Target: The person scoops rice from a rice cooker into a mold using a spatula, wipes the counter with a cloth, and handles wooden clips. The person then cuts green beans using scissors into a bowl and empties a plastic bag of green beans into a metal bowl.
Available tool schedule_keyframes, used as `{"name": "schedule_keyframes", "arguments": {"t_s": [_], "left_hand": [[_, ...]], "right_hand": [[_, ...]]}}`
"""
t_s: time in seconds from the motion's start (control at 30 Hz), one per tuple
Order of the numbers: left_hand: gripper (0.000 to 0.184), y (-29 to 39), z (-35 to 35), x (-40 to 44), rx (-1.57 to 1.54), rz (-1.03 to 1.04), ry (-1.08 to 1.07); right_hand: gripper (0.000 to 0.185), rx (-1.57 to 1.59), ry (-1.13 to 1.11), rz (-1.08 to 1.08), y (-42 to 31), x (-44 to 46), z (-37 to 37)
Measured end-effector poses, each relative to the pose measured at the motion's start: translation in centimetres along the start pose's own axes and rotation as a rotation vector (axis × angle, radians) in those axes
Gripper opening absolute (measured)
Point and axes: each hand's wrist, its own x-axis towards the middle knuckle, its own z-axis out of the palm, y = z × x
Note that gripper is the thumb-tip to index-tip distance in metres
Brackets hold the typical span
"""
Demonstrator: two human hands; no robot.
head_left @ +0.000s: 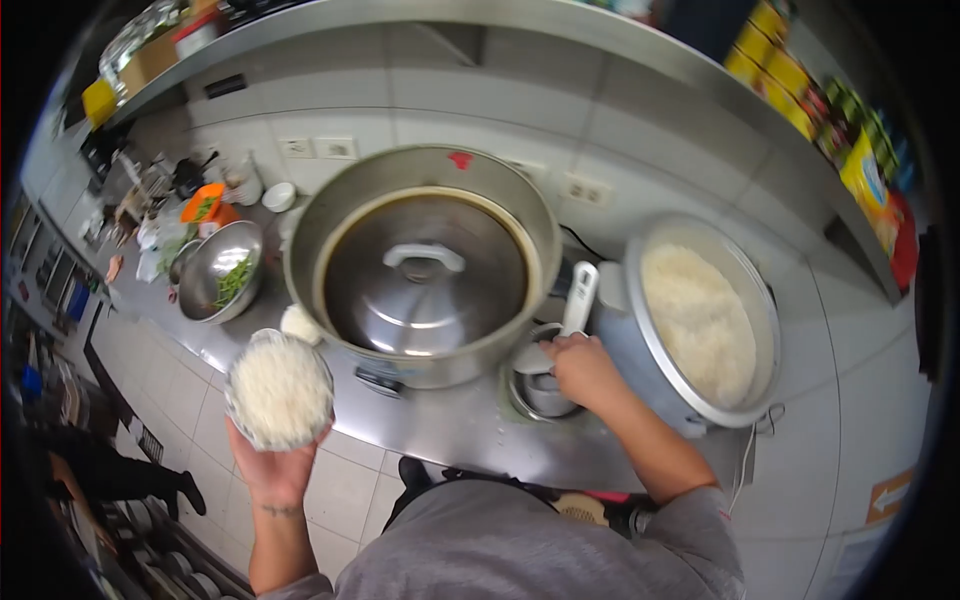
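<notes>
My left hand [275, 468] supports a clear bowl [240, 418] from below, its fingers mostly hidden underneath. White cooked rice [284, 388] fills the bowl in a mound. Over a small metal container [543, 400] on the counter, my right hand [582, 368] is closed around a rice paddle [581, 300] with a white handle. The handle points up and away from me, while its lower end is partly covered by my fingers. Right of that hand stands a large metal rice pot [636, 325], without its lid, holding much white rice [700, 320].
A wide pot [545, 225] with a metal lid [424, 290] set inside fills the middle of the counter [450, 425]. Leftward are a steel bowl [222, 270] with cut greens and an orange container [207, 204]. A shelf [560, 18] runs overhead. Another person's leg [140, 475] shows at left.
</notes>
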Motion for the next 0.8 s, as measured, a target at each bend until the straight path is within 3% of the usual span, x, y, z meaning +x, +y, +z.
{"name": "schedule_keyframes", "arguments": {"t_s": [0.07,0.13,0.17,0.23,0.33,0.4,0.53,0.8], "left_hand": [[0.065,2.4,-3.4,-1.0,-0.014,0.035,0.041],[0.067,4.5,-6.4,-1.4,-0.022,0.060,0.093],[0.067,5.3,-7.8,-1.6,-0.070,0.041,0.146],[0.068,6.1,-10.0,-1.5,-0.109,-0.001,0.208],[0.067,7.4,-11.4,-1.6,-0.177,-0.044,0.224],[0.065,8.6,-13.4,-2.5,-0.100,-0.020,0.167],[0.063,11.1,-15.8,-4.1,-0.190,-0.042,0.261],[0.061,9.5,-16.1,-2.4,-0.046,-0.173,0.163]], "right_hand": [[0.020,0.409,0.133,0.128,-1.7,5.0,-5.6],[0.021,0.507,0.389,0.152,-4.7,10.6,-9.5],[0.025,0.470,0.335,0.085,-5.4,14.2,-9.5],[0.030,0.437,0.271,-0.007,-6.3,20.5,-5.3],[0.028,0.152,0.229,-0.160,-6.2,27.7,3.1],[0.031,-0.055,-0.324,-0.032,-6.9,29.7,4.9],[0.032,-0.128,-0.140,-0.066,-7.2,30.8,3.5],[0.044,-0.238,0.153,-0.098,-5.9,30.7,-12.6]]}}
